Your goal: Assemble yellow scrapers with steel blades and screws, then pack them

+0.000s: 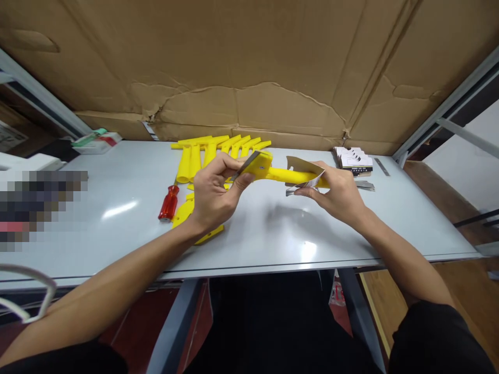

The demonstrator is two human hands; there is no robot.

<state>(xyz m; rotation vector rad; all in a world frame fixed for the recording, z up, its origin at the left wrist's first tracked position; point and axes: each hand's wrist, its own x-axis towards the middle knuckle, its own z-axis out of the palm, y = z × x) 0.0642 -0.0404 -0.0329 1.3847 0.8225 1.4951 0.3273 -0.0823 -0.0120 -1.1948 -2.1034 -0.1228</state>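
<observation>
A yellow scraper (290,175) is held level above the table between my two hands. My left hand (214,195) pinches its wide head, where a grey metal blade (245,165) runs along the edge. My right hand (345,192) is closed around the handle end together with a bent packaging card (306,166), which wraps partly over the handle. A silvery edge shows under the card; I cannot tell what it belongs to. Behind my left wrist lie yellow scraper parts (183,212), partly hidden, beside a red-handled screwdriver (169,203).
Several yellow scrapers (195,162) lie in a row at the back. A stack of printed cards (354,161) and metal strips (365,185) are at the right, with a thin strip (382,167) beyond. A small box (97,143) sits at back left. Cardboard (249,62) lines the back.
</observation>
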